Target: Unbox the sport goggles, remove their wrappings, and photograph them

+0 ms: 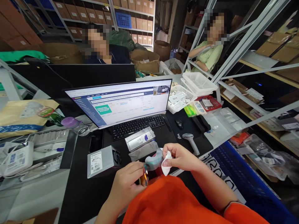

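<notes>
The right hand pinches a white tissue against a curved grey-teal object, its fingers closed on both. The left hand grips a shiny iridescent piece just below, over a black desk. An open silver box and a barcode scanner lie nearby; a monitor stands beyond, before cardboard-boxed warehouse shelving.

Grey-teal piece, white tissue, iridescent sliver

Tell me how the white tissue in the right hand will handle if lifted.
Probably very light and floppy: the white tissue creases and droops below the right hand. It looks thin, so it may tear if pulled hard.
</notes>
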Motion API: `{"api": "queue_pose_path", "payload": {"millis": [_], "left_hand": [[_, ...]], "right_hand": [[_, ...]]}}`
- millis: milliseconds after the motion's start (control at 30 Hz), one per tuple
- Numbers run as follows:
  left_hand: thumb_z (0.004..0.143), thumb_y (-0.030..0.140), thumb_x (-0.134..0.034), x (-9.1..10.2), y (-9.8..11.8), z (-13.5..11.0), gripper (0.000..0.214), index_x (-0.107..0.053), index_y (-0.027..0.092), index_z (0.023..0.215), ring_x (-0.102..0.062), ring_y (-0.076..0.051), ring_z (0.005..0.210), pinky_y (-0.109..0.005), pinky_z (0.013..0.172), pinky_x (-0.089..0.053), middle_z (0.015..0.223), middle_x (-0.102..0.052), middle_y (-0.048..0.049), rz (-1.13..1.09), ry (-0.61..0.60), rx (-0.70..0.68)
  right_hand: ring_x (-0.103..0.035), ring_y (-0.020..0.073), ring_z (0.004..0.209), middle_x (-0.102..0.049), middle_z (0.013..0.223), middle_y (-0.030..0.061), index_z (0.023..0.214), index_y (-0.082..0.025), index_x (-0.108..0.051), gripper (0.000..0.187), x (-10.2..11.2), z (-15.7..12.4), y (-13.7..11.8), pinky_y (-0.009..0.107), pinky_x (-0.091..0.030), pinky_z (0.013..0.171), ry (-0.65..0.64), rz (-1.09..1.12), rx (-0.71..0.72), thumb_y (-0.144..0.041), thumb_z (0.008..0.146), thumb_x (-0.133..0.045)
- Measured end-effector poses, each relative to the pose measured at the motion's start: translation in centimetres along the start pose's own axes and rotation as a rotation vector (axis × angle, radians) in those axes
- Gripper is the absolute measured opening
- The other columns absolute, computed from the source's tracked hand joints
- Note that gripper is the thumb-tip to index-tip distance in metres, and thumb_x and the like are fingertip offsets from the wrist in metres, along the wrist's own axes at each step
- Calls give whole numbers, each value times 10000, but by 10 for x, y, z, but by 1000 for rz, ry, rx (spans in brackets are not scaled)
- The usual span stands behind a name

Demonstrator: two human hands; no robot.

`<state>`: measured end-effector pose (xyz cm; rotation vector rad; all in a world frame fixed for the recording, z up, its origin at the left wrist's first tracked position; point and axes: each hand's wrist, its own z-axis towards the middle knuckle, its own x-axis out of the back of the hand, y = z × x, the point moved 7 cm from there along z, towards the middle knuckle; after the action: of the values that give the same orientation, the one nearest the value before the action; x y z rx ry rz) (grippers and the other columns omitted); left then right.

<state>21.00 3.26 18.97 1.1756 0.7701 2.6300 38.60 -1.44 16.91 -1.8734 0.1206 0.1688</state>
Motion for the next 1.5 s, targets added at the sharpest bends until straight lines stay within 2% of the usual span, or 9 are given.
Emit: {"api": "queue_pose_path", "payload": {"millis": [300, 467, 667, 867, 1000, 1200, 1333, 1433, 1500], "left_hand": [[804, 41, -564, -1, 8, -4, 195, -666, 200, 855, -709, -154, 813, -342, 938, -591, 868, -755, -20, 57, 52, -62], [806, 57, -566, -3, 3, -4, 159, -616, 197, 753, -696, -148, 761, -360, 947, -594, 812, -730, -14, 85, 118, -12], [803, 81, -625, -7, -5, -16, 116, -636, 196, 803, -690, -151, 786, -362, 937, -597, 818, -719, -15, 58, 199, 56], [785, 94, -667, 2, -10, -25, 113, -634, 199, 809, -696, -159, 796, -290, 827, -605, 802, -705, -15, 102, 357, 108], [783, 85, -691, 4, -8, -24, 132, -624, 198, 790, -675, -146, 740, -273, 777, -587, 779, -685, -7, 118, 414, 129], [845, 177, -691, -9, -10, -23, 52, -671, 175, 893, -705, -191, 813, -279, 760, -557, 884, -728, -59, 343, 462, 245], [932, 300, -586, -26, -14, -20, 172, -676, 169, 866, -714, -206, 776, -271, 640, -528, 924, -745, -78, 497, 386, 355], [955, 258, -518, -31, -13, -20, 205, -674, 157, 867, -720, -216, 750, -274, 583, -509, 919, -750, -88, 622, 386, 375], [954, 246, -521, -32, -11, -21, 189, -675, 147, 904, -729, -221, 767, -275, 610, -528, 922, -754, -100, 655, 415, 339]], "right_hand": [[-544, 100, 428, -608, 528, -57, 702, -193, -546, 446, 1, 12, 7, 198, -409, 429, 143, 163, 44, -382, 576, -931], [-528, 94, 383, -612, 495, -60, 689, -197, -547, 472, 7, 19, 7, 182, -393, 376, 306, 205, 116, -360, 519, -956], [-455, 74, 359, -552, 470, -96, 709, -224, -489, 478, 62, 12, -9, 178, -391, 351, 692, 236, 373, -434, 613, -908], [-455, 99, 356, -545, 459, -93, 770, -242, -501, 437, 93, -14, -8, 211, -422, 364, 661, 279, 432, -440, 685, -881], [-552, 123, 457, -596, 492, -55, 740, -227, -504, 419, 72, -22, 12, 249, -497, 514, 528, 335, 392, -445, 726, -862], [-534, 122, 448, -618, 533, -49, 776, -236, -459, 424, -15, 0, 46, 234, -429, 490, 294, 436, 264, -465, 765, -816], [-475, 101, 470, -531, 520, -85, 729, -228, -467, 410, -47, 20, 51, 223, -387, 500, 426, 375, 245, -381, 697, -846], [-434, 82, 486, -495, 541, -87, 655, -207, -489, 415, -49, 26, 53, 207, -356, 478, 588, 298, 215, -324, 595, -883], [-444, 88, 475, -510, 527, -80, 645, -207, -493, 428, -47, 28, 53, 213, -366, 460, 608, 297, 189, -330, 564, -895]]}}
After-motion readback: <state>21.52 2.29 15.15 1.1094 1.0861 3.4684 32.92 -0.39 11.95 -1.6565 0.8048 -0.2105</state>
